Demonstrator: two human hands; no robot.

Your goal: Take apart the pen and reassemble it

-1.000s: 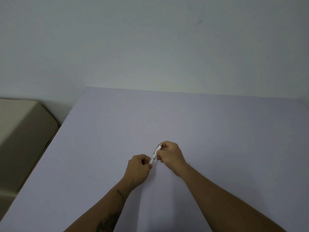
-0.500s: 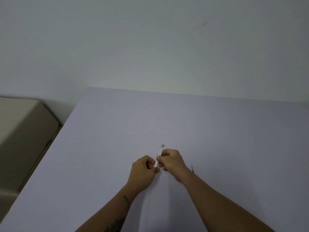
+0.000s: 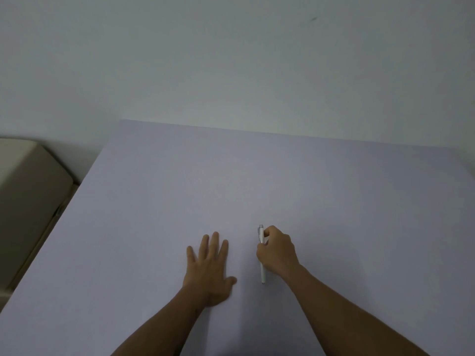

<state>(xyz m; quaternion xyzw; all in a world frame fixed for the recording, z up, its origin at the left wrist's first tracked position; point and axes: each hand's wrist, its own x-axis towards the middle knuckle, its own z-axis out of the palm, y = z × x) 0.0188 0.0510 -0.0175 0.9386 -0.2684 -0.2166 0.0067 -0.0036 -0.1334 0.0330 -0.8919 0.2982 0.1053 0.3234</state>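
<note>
A white pen with a silver cap end lies lengthwise on the pale lilac table, pointing away from me. My right hand is curled over its middle and grips it, so the barrel's centre is hidden; both ends stick out. My left hand rests flat on the table to the left of the pen, fingers spread, palm down, holding nothing. A gap of bare table separates the two hands.
A beige boxy object stands beside the table's left edge, lower than the tabletop. A plain pale wall rises behind the table's far edge.
Both hands held the pen together before. My left hand has let go and moved left to lie flat; my right hand has shifted right and lowered the pen to the table.
</note>
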